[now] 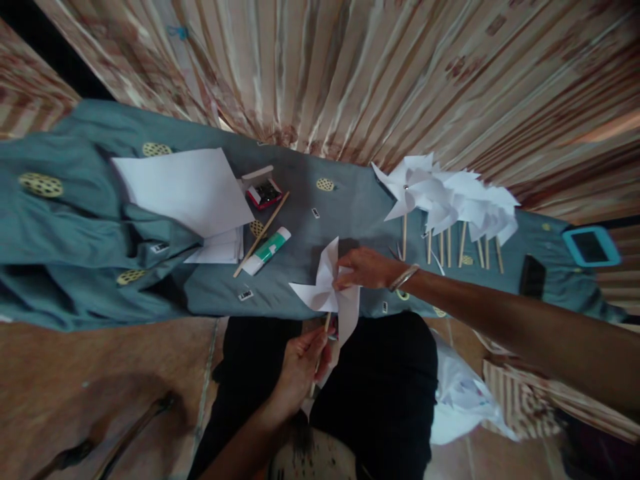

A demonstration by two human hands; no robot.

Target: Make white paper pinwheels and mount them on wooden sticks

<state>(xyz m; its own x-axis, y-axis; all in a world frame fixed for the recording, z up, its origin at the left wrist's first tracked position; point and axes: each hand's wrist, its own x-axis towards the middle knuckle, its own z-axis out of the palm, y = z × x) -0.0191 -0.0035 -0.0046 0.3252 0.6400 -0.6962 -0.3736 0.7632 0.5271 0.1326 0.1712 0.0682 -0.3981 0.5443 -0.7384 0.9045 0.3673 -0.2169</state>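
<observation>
A white paper pinwheel [330, 280] on a thin wooden stick is over the table's near edge, above my lap. My left hand [300, 360] is closed around the stick [327, 321] below the paper blades. With fingers pinched at the blades near the centre, my right hand [367, 267] holds the paper; a bangle circles that wrist. The fingertips hide part of the pinwheel's middle. Beyond my right hand lies a row of finished-looking white pinwheels [445, 193], their sticks pointing toward me.
On the cloth-covered table [280, 300] are white paper sheets [185, 187], a small open box [264, 192] of dark bits, a loose stick [270, 223] and a green-and-white tube [267, 251]. Scissors [437, 263], a phone [532, 277] and a blue-framed device [591, 246] lie to the right.
</observation>
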